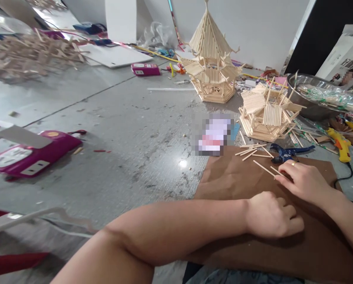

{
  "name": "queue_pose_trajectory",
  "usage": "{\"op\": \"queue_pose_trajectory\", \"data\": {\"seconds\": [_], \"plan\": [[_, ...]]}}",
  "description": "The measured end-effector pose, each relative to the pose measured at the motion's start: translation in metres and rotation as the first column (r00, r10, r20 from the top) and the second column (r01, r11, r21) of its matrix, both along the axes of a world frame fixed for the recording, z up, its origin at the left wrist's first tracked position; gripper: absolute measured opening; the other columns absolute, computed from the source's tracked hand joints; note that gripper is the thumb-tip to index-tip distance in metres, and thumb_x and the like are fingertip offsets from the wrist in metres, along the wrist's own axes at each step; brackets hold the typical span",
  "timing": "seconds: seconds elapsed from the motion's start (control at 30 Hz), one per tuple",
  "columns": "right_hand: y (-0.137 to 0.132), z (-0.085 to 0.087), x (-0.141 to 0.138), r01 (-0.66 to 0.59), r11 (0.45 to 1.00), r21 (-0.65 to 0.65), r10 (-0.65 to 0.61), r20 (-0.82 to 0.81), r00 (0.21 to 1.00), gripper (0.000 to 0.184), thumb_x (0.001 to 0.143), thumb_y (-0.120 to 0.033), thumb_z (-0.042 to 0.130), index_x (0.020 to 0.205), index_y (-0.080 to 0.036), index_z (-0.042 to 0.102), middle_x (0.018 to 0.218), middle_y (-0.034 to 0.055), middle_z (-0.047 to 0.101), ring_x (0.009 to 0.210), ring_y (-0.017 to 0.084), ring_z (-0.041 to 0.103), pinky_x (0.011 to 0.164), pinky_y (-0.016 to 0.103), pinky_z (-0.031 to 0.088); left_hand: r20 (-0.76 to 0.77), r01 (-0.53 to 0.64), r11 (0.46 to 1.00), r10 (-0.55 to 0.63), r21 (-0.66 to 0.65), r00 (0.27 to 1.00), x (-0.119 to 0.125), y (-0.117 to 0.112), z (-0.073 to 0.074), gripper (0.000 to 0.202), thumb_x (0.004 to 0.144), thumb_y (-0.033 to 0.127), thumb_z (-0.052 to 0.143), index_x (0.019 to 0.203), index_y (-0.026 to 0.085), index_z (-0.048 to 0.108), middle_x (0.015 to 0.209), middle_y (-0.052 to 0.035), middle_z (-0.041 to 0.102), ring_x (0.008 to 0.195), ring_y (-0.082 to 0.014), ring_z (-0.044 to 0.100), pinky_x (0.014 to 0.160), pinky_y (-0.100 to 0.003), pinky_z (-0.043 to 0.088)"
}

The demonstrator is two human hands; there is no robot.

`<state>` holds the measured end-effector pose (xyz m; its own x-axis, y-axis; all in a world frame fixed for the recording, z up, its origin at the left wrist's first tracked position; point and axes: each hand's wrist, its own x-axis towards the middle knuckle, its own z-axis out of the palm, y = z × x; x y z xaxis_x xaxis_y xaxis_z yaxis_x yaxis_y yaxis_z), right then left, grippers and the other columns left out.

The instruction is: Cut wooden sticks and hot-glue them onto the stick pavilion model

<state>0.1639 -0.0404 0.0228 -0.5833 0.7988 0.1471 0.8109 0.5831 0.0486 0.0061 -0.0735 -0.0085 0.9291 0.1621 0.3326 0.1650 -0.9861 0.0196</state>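
My left hand [275, 216] is closed in a fist, palm down, low over a brown sheet [223, 175]. Whatever its curled fingers may hold is hidden. Just beyond it, my right hand [305, 181], with a ring on one finger, pinches at thin wooden sticks [263, 168] whose ends reach its fingertips. Several loose wooden sticks [249, 151] lie at the sheet's far edge. Beside them, close to my right fingers, rest blue-handled cutters [291, 152]. Behind these stands a partly roofed stick model [266, 112], with upright sticks poking out of its top.
A taller stick pagoda [210, 59] stands farther back. At right are a metal bowl [305, 104] of bagged sticks and a yellow glue gun [340, 144] with a cord. A blurred-out phone-like object [213, 136] lies mid-table. Purple power strips [40, 152] and a stick heap [31, 55] are left.
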Motion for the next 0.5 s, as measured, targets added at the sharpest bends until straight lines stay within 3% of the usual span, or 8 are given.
{"op": "queue_pose_trajectory", "data": {"seconds": [0.2,0.3,0.5], "plan": [[0.011,0.0,0.028,0.294,0.952,0.082,-0.305,0.202,0.931,0.027,0.082,-0.041,0.041,0.091,-0.019,0.054,0.095,0.0073,0.061,0.074,0.021,0.061,0.051,0.029,0.034,-0.063,-0.166,0.986,0.164,-0.03,0.985,-0.003,0.01,0.007,0.022,0.086,0.021,0.032,0.089,0.017,0.054,0.078,-0.0042,0.058,0.06,-0.0141,0.055,0.043,-0.025,0.039],[0.017,0.0,0.035,0.34,0.94,0.028,-0.337,0.235,0.912,0.028,0.082,-0.04,0.041,0.096,-0.02,0.053,0.099,0.0079,0.061,0.076,0.022,0.061,0.052,0.03,0.034,-0.143,-0.274,0.961,0.265,-0.043,0.953,-0.007,0.021,0.015,0.021,0.086,0.02,0.033,0.087,0.016,0.054,0.082,-0.0061,0.057,0.065,-0.0161,0.057,0.045,-0.026,0.043],[0.021,0.005,0.032,0.436,0.888,-0.143,-0.37,0.341,0.864,0.028,0.083,-0.04,0.036,0.089,-0.02,0.054,0.093,0.007,0.063,0.081,0.023,0.061,0.057,0.031,0.035,-0.307,-0.546,0.835,0.505,-0.063,0.807,-0.016,0.046,0.027,0.023,0.086,0.02,0.034,0.089,0.015,0.056,0.087,-0.0086,0.055,0.073,-0.0214,0.061,0.05,-0.03,0.047]]}}
